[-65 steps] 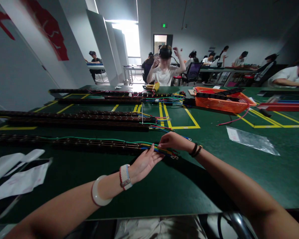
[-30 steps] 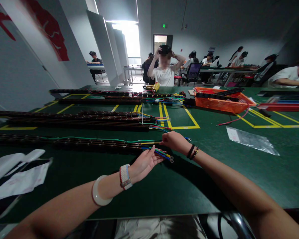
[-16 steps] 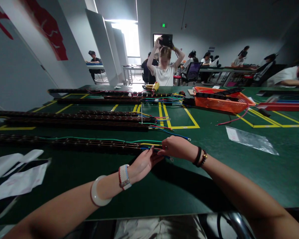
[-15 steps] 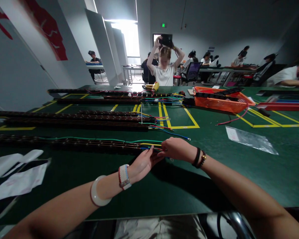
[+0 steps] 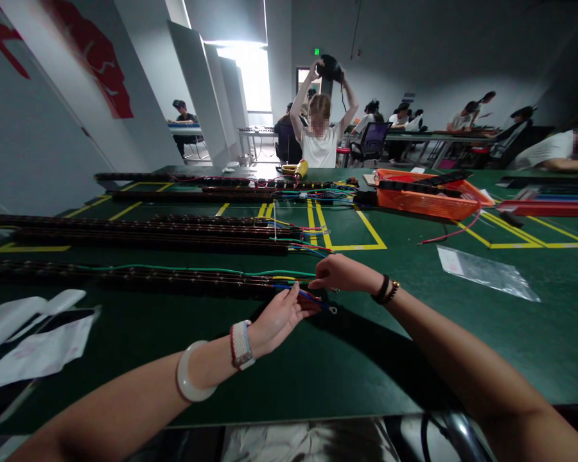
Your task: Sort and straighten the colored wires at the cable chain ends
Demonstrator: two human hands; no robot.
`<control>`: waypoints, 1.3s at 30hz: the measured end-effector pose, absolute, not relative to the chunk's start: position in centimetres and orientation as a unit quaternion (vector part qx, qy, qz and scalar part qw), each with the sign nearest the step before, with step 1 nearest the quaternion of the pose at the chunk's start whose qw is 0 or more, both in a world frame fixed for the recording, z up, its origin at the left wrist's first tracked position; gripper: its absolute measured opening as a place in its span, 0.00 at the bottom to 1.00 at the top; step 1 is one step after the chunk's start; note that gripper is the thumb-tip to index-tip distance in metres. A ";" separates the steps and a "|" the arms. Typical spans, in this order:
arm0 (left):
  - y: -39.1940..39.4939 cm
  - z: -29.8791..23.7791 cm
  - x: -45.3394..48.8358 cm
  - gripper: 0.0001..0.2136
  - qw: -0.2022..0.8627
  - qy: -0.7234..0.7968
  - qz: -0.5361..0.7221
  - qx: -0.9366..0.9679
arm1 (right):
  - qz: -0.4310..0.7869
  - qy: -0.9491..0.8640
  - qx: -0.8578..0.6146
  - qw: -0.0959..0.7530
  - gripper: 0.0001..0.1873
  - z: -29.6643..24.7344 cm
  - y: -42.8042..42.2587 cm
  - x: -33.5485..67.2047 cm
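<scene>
Blue and red wires [image 5: 311,296] lie across my left hand [image 5: 280,317], its thumb pressed on them and fingers curled beneath. A ring terminal [image 5: 333,310] sticks out past these fingers. Just above and to the right, my right hand [image 5: 347,274] is closed in a pinch where the yellow wire [image 5: 285,278] and green wire [image 5: 221,271] run up to its fingertips; which one it grips is hidden. Another terminal [image 5: 336,290] shows under this hand. The wires come out of a long dark harness [image 5: 173,282] stretching left across the table.
More dark harnesses [image 5: 125,230] lie behind, near yellow tape outlines [image 5: 361,246]. An orange basket [image 5: 414,202] stands at the back right, with a clear plastic bag [image 5: 486,273] in front of it. White packaging [image 5: 52,343] lies at the left. Across the table, a person [image 5: 320,138] lifts a black headset.
My right hand has moved slightly up and away from my left fingers. The blue and red wires in my left hand now show more fully. The person opposite has raised the headset higher.
</scene>
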State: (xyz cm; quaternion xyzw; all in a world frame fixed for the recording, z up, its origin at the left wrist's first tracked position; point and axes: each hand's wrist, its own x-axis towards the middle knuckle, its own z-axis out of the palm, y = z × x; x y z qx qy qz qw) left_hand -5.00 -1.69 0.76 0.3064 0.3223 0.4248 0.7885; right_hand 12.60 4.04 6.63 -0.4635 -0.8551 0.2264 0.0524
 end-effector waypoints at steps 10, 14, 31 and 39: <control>-1.7 0.9 -5.1 0.09 0.791 0.332 0.418 0.299 | 0.039 -0.846 -0.532 0.010 0.17 4.6 4.0 11.7; -1.7 0.8 -5.1 0.09 0.796 0.322 0.422 0.291 | 0.026 -0.857 -0.515 0.026 0.20 6.4 2.9 11.6; -1.8 0.8 -5.2 0.16 0.801 0.315 0.376 0.344 | 0.061 -0.879 -0.473 -0.021 0.08 8.3 0.5 10.9; -2.7 1.2 -5.2 0.26 0.781 0.293 0.246 0.494 | 0.055 -0.917 -0.391 -0.053 0.09 6.3 1.0 10.5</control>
